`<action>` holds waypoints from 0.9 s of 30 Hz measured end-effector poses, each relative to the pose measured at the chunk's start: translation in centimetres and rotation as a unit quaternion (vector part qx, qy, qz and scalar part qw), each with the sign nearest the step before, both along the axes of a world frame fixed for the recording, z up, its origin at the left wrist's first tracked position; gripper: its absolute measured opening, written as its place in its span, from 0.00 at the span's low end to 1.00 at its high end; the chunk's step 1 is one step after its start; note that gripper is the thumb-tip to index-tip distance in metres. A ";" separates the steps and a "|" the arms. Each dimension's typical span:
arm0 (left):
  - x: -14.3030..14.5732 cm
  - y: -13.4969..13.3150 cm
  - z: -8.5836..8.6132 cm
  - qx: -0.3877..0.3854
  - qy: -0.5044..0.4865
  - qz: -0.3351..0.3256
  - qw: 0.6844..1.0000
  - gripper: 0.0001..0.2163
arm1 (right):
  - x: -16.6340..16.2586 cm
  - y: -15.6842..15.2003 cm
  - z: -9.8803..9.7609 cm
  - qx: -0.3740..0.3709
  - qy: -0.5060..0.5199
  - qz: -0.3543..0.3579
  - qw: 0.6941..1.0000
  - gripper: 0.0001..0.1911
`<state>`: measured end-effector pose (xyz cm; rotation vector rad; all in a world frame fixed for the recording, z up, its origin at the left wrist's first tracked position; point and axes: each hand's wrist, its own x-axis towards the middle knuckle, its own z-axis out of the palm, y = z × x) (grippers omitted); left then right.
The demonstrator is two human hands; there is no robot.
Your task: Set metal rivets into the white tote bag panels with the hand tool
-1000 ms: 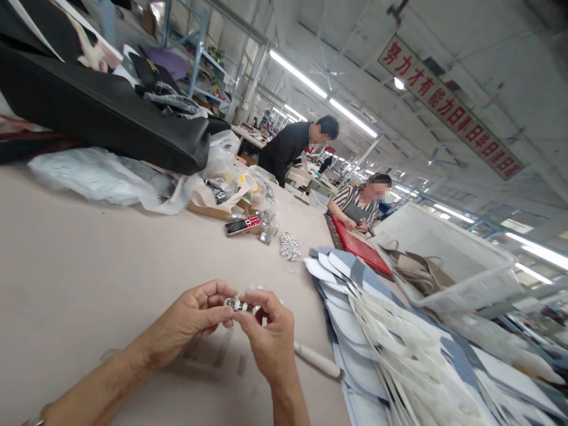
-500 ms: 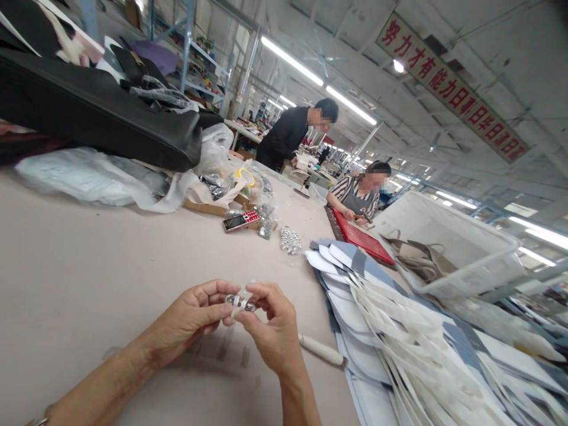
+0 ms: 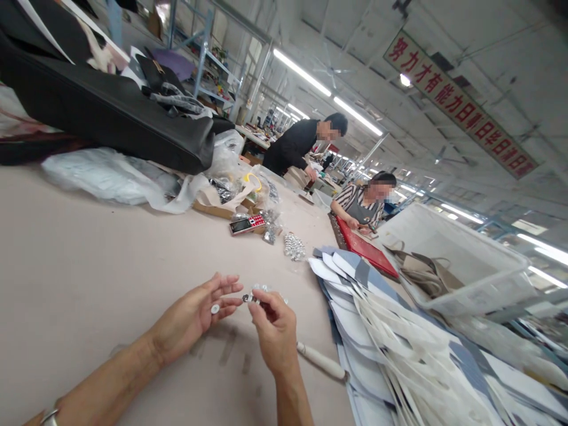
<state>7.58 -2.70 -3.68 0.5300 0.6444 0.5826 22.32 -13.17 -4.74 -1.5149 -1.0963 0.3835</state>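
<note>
My left hand [image 3: 200,307] is held palm up, its fingers stretched out and apart. A small round whitish disc [image 3: 215,309] with a dark centre lies against its fingers. Close beside it, my right hand [image 3: 276,322] is closed in a pinch on a small clear plastic bag [image 3: 262,289] with shiny metal pieces. One dark-and-silver piece shows at the fingertips; most of the bag's contents are hidden by the hand. By my right wrist, a pale handled tool [image 3: 322,360] rests on the table [image 3: 133,266].
Layered white and blue-grey cut pieces [image 3: 377,331] cover the right side. Further back lie a bag of silver beads [image 3: 293,245], a red-and-black phone [image 3: 247,225] and plastic-wrapped parts. A black padded piece [image 3: 110,112] is at left, a white bin [image 3: 470,260] at right. Two people work beyond.
My hands have moved apart. The left fingers have opened, showing the small disc, while the right hand keeps the plastic bag. The view has shifted slightly.
</note>
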 end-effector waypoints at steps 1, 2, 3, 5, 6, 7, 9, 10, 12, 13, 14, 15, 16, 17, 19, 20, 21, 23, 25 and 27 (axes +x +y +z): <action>0.0 0.1 0.1 -0.009 0.000 0.007 1.000 0.18 | 0.0 0.0 -0.1 -0.002 0.013 0.005 1.000 0.10; 0.1 0.2 0.3 -0.015 -0.002 0.014 1.000 0.18 | -0.1 0.0 -0.2 -0.005 0.025 0.015 1.000 0.10; 0.1 0.3 0.3 -0.020 -0.005 0.019 1.000 0.19 | -0.3 0.0 -0.2 -0.006 0.033 0.025 0.999 0.10; 0.1 0.3 0.4 -0.028 -0.016 0.023 0.999 0.20 | -0.6 0.0 -0.2 -0.006 0.038 0.043 0.998 0.09; 0.2 0.3 0.5 -0.031 -0.023 0.023 0.999 0.21 | -0.8 0.1 -0.2 -0.006 0.036 0.050 0.998 0.09; 0.1 0.3 0.5 -0.033 -0.030 0.020 0.999 0.22 | -1.1 0.1 -0.3 -0.005 0.035 0.056 0.998 0.08; 0.1 0.1 0.4 -0.040 -0.040 0.014 0.998 0.24 | -1.5 0.3 -0.4 0.001 0.040 0.068 0.997 0.08; 0.0 0.0 0.4 -0.044 -0.044 0.010 0.998 0.24 | -1.7 0.4 -0.6 0.004 0.042 0.073 0.996 0.08; 0.0 -0.2 0.5 -0.049 -0.050 0.003 0.998 0.25 | -2.1 0.6 -0.8 0.007 0.038 0.080 0.996 0.08; 0.0 -0.2 0.5 -0.049 -0.053 0.000 0.997 0.25 | -2.2 0.7 -1.0 0.008 0.033 0.081 0.996 0.08; 0.0 -0.3 0.5 -0.047 -0.057 0.000 0.997 0.26 | -2.4 0.7 -1.1 0.005 0.027 0.082 0.996 0.07; 0.0 -0.3 0.6 -0.046 -0.061 -0.001 0.997 0.26 | -2.5 0.8 -1.3 0.002 0.027 0.081 0.996 0.07; 0.0 -0.3 0.6 -0.045 -0.066 0.001 0.997 0.27 | -2.6 0.8 -1.4 -0.005 0.035 0.081 0.996 0.06; 0.1 -0.2 0.6 -0.044 -0.071 0.004 0.997 0.27 | -2.8 0.9 -1.5 -0.013 0.051 0.080 0.995 0.07; 0.1 -0.1 0.5 -0.041 -0.081 0.008 0.996 0.27 | -3.0 1.0 -1.7 -0.036 0.091 0.070 0.993 0.11; 0.1 0.0 0.3 -0.039 -0.084 0.009 0.996 0.27 | -3.1 1.1 -1.8 -0.047 0.103 0.060 0.992 0.14; 0.1 0.0 0.1 -0.034 -0.087 0.008 0.996 0.27 | -3.2 1.2 -1.8 -0.056 0.106 0.049 0.991 0.15; 0.0 0.1 -0.7 -0.008 -0.088 0.001 0.996 0.25 | -3.4 1.3 -1.8 -0.069 0.104 0.034 0.992 0.17; -0.1 0.3 -1.8 0.026 -0.090 -0.014 0.996 0.24 | -3.6 1.5 -1.8 -0.074 0.111 0.025 0.991 0.16; 0.0 0.6 -3.1 0.051 -0.091 -0.031 0.994 0.26 | -3.8 1.6 -1.7 -0.071 0.115 0.011 0.991 0.14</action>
